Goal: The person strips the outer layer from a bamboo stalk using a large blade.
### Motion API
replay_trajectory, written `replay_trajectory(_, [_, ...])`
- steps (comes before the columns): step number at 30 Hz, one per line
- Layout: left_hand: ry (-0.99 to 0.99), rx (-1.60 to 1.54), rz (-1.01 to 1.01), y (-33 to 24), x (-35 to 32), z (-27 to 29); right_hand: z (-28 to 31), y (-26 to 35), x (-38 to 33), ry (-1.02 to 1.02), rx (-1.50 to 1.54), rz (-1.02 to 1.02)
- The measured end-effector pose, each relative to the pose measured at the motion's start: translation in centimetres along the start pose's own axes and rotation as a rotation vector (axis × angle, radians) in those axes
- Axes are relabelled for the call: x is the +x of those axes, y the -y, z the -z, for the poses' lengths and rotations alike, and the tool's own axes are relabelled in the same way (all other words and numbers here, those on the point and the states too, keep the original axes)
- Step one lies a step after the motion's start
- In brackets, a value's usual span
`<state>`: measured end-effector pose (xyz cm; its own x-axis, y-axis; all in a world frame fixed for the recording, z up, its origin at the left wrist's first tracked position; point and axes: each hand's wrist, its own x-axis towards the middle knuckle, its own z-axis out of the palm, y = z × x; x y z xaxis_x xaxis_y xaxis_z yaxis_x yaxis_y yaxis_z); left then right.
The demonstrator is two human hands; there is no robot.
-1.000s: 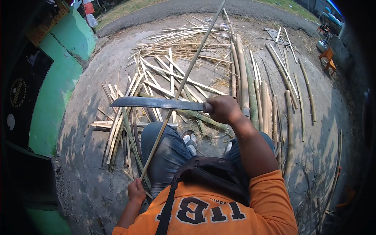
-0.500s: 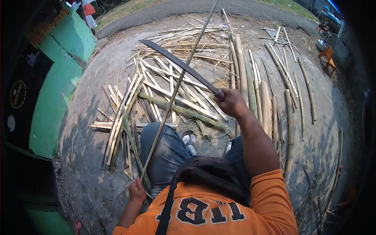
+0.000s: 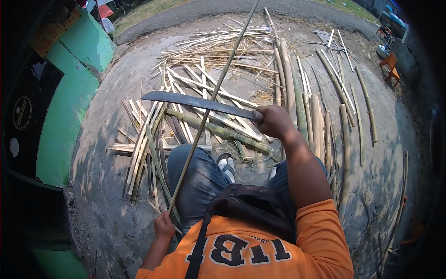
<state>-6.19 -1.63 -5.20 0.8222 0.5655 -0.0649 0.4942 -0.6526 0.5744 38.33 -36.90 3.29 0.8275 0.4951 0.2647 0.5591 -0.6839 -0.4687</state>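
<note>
My right hand [image 3: 275, 122] is wrapped round the handle of a machete [image 3: 186, 100], whose long dark blade points left and lies nearly level. The blade crosses a long thin bamboo strip [image 3: 191, 152]; whether the two touch, I cannot tell. Low on the left, my left hand [image 3: 163, 226] grips the near end of that strip, which slants up and away past the top edge of the view. Beneath the blade, a thick green bamboo pole [image 3: 222, 131] lies on the ground among pale split strips [image 3: 139, 148] beside my left knee.
Further off lies a heap of thin bamboo strips [image 3: 218, 49]. On the right, several round poles [image 3: 344, 153] rest lengthwise on the concrete ground [image 3: 100, 153]. A green wall [image 3: 69, 107] stands at the left. An orange chair [image 3: 390, 66] is at the far right.
The machete blade has swung down and to the left, from a steep slant to nearly level. My right hand keeps its hold. My left hand and the strip have barely moved.
</note>
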Motion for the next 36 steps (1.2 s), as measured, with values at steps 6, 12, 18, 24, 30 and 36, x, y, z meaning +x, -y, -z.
replay_trajectory(6, [0.018,0.003,-0.002,0.1,0.1,0.0,0.5,-0.9,-0.4,0.007,0.293,-0.248])
replay_trajectory(12, [0.050,-0.039,0.015,0.0,0.0,-0.5,-0.2,2.3,-0.5,0.065,0.204,-0.041])
replay_trajectory(18, [0.013,-0.003,0.016,-0.1,0.0,-0.3,0.0,2.2,-0.4,0.138,-0.014,0.172])
replay_trajectory(24, [0.019,0.032,0.030,-0.5,0.3,0.1,0.0,1.5,-0.6,0.087,-0.023,0.142])
replay_trajectory(30, [0.026,0.013,0.024,-0.4,0.3,-0.1,0.6,1.6,-0.4,0.145,0.043,0.135])
replay_trajectory(36, [-0.003,0.000,0.012,-0.6,0.2,0.1,1.5,-2.1,0.2,0.057,0.304,-0.313])
